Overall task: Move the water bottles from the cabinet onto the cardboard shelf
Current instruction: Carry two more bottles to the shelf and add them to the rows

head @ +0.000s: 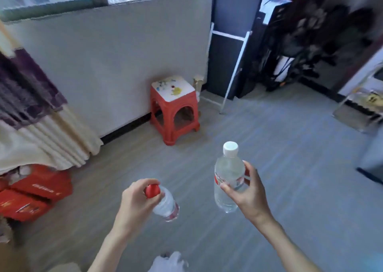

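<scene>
My left hand (134, 201) grips a small clear water bottle with a red cap (166, 204) by its neck; the bottle hangs tilted over the floor. My right hand (246, 190) is wrapped around the middle of a taller clear water bottle with a white cap (228, 168), held upright. Both bottles are in mid-air above the grey wood floor, roughly a hand's width apart. Neither a cabinet nor a cardboard shelf can be made out with certainty in this view.
A red plastic stool (175, 110) with a white top stands against the white wall ahead. Red cartons (35, 193) and a curtain (31, 110) fill the left side. A dark partition with a white frame (230, 64) and a metal rack (360, 103) are to the right.
</scene>
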